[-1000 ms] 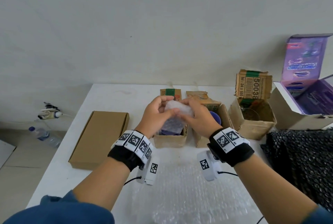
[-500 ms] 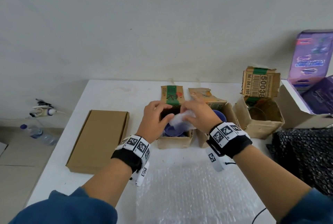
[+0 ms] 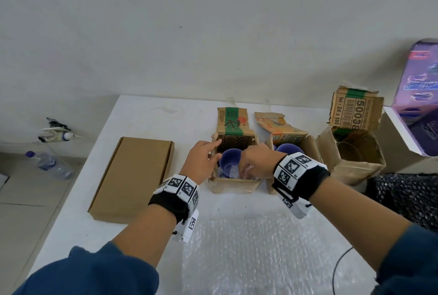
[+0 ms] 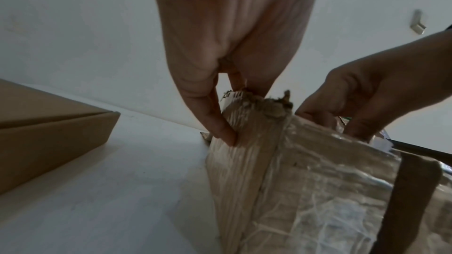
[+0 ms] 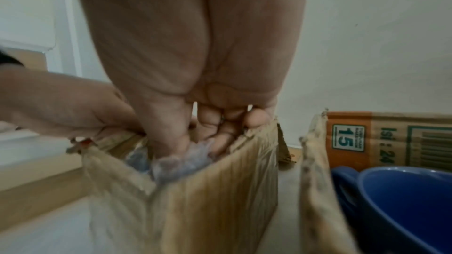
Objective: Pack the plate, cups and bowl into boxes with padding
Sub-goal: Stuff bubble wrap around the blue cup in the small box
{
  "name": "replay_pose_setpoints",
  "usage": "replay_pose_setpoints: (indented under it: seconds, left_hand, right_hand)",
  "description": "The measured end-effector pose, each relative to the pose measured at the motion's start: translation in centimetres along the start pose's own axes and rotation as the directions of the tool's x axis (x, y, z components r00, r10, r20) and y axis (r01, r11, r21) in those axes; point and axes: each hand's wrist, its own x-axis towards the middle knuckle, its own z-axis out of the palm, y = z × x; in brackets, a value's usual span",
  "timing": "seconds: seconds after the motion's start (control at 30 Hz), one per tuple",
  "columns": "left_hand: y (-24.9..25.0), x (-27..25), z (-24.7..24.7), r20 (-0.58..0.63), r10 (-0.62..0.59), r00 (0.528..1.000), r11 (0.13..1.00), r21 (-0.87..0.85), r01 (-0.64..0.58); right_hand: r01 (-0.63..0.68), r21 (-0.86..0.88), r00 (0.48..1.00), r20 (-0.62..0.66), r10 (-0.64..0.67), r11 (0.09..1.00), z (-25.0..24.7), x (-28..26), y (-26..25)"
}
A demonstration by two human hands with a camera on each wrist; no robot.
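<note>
head: high, facing forward-down over counter [image 3: 147,128] | left wrist: low, close, at small box [image 4: 305,171] outer corner | right wrist: close, into same box [image 5: 215,190] | shared: that box

A white table [image 3: 147,128] stands against a pale wall [image 3: 189,22]. Beyond its left edge, a plastic water bottle [image 3: 51,164] lies on the tiled floor [image 3: 21,200], with a cabled white plug [image 3: 55,134] near it by the wall
</note>
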Motion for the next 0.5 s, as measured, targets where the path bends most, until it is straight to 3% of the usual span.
replay_pose_setpoints:
  seconds: [0.13, 0.3, 0.5]
  left_hand:
    - [-0.2, 0.0, 0.0, -0.016, 0.003, 1.000, 1.000, -0.015, -0.003]
    - [-0.1, -0.2, 0.0, -0.023, 0.006, 1.000, 0.999, -0.033, -0.007]
    - [0.1, -0.1, 0.2, -0.042, 0.015, 0.999, 1.000, 0.003, -0.015]
  right_hand:
    - [-0.012, -0.170, 0.997, -0.071, 0.000, 0.985, 0.2, 0.0, -0.5]
    - [0.011, -0.357, 1.000, -0.019, -0.019, 0.934, 0.4, -1.1, -0.7]
    - [-0.023, -0.339, 0.997, -0.074, -0.002, 0.941, 1.0, -1.5, -0.9]
